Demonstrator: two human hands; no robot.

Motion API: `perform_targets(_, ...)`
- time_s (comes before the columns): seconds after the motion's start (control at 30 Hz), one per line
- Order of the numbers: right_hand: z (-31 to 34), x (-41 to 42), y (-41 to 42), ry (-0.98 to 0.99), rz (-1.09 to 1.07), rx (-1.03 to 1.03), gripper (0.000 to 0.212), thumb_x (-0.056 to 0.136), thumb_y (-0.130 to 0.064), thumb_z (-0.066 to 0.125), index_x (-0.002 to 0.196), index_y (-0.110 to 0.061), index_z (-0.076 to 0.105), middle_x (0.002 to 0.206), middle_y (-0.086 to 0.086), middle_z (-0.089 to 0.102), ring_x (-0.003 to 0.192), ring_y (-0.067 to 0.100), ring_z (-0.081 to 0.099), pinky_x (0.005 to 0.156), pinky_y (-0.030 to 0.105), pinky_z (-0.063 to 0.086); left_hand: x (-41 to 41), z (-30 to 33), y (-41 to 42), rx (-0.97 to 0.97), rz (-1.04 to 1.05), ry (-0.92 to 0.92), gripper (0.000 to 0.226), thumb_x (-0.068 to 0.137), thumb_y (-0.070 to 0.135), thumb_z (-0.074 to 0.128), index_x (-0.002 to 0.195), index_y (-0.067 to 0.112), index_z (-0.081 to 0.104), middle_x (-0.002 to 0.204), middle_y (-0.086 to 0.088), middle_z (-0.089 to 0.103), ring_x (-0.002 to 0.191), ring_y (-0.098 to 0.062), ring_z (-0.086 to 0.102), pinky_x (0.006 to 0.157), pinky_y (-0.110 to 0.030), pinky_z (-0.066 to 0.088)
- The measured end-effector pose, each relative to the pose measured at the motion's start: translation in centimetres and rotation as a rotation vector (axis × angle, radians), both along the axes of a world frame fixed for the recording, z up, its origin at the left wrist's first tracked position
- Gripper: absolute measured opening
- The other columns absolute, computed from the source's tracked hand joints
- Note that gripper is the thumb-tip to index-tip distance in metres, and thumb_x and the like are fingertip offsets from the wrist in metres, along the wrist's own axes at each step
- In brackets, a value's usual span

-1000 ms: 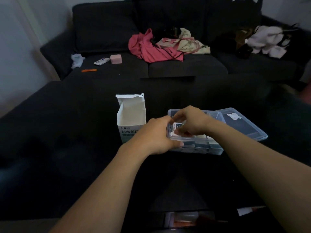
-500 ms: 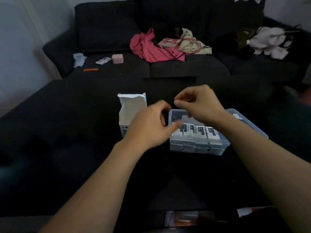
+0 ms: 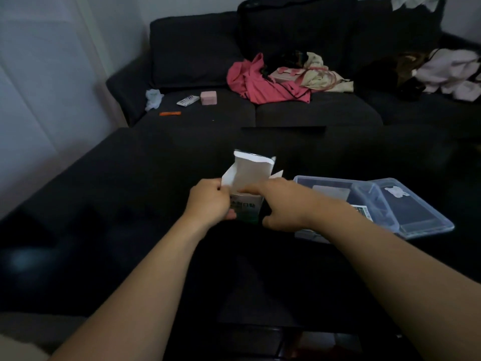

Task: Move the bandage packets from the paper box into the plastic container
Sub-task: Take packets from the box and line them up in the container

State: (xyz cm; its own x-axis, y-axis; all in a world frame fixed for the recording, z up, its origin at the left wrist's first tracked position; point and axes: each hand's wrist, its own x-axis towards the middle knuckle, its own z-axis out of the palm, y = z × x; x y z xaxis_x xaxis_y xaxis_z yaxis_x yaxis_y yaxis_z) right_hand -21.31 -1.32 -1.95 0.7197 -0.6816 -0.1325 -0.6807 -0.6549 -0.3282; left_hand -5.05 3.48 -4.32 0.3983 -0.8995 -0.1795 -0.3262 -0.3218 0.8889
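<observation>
Holding the paper box (image 3: 248, 194) steady with my left hand (image 3: 209, 204), fingers curled round its left side, I reach my right hand (image 3: 281, 204) into the open top, forefinger stretched inside. Whether those fingers have closed on a packet I cannot tell, since the flap hides them. The plastic container (image 3: 338, 186) sits just beside on my right, lid (image 3: 421, 212) lying open, with bandage packets (image 3: 363, 211) already in it. I think it best to keep the box upright, pinch one packet by its edge, and lift straight up so the flaps don't snag
</observation>
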Motion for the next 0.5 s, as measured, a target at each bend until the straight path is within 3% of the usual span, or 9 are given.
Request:
perform_targets(0.07, -0.4, -0.1, 0.0, 0.006, -0.02, 0.006, 0.089, 0.084, -0.017, 0.07, 0.152, -0.047, 0.022, 0.142, 0.002, 0.05, 0.09, 0.011, 0.06, 0.075, 0.027, 0.054, 0.4, -0.2, 0.1, -0.172, -0.055, -0.243, 0.034, 0.103, 0.008, 0.046, 0.123, 0.018, 0.072, 0.119, -0.002, 0.073, 0.105, -0.016, 0.07, 0.097, -0.032, 0.056)
perform_targets(0.2, -0.6, -0.2, 0.0, -0.049, -0.035, 0.002, 0.093, 0.086, -0.017, 0.069, 0.156, -0.041, 0.012, 0.155, 0.003, 0.038, 0.113, 0.018, 0.057, 0.083, 0.024, 0.046, 1.0, -0.3, 0.4, -0.345, -0.072, -0.408, 0.047, 0.1, 0.0, 0.044, 0.13, 0.026, 0.07, 0.126, 0.007, 0.071, 0.118, -0.008, 0.063, 0.101, -0.02, 0.046)
perform_targets(0.3, -0.6, 0.2, -0.2, -0.111, -0.053, 0.022, 0.093, 0.086, -0.014, 0.067, 0.156, -0.04, 0.012, 0.152, 0.006, 0.041, 0.08, 0.009, 0.062, 0.065, 0.022, 0.053, 1.2, -0.3, 0.3, -0.343, -0.063, -0.453, 0.046, 0.101, 0.002, 0.044, 0.131, 0.028, 0.069, 0.125, 0.005, 0.071, 0.117, -0.011, 0.064, 0.102, -0.026, 0.049)
perform_targets(0.37, -0.7, 0.5, -0.2, -0.117, -0.064, 0.082, 0.092, 0.086, -0.01, 0.065, 0.154, -0.045, 0.014, 0.142, 0.009, 0.048, 0.062, 0.013, 0.069, 0.054, 0.027, 0.06, 0.9, -0.1, 0.4, -0.338, -0.066, -0.486, 0.044, 0.101, 0.006, 0.046, 0.132, 0.028, 0.068, 0.123, 0.004, 0.072, 0.114, -0.013, 0.065, 0.102, -0.034, 0.053)
perform_targets(0.5, -1.3, 1.9, 0.2, -0.039, -0.085, 0.182, 0.072, 0.088, -0.005, 0.059, 0.147, -0.035, 0.029, 0.095, 0.007, 0.062, 0.042, 0.013, 0.065, 0.04, 0.024, 0.051, -0.7, 0.7, 0.7, -0.3, -0.126, -0.634, 0.034, 0.103, 0.019, 0.051, 0.131, 0.03, 0.067, 0.125, 0.001, 0.069, 0.11, -0.016, 0.065, 0.097, -0.036, 0.054)
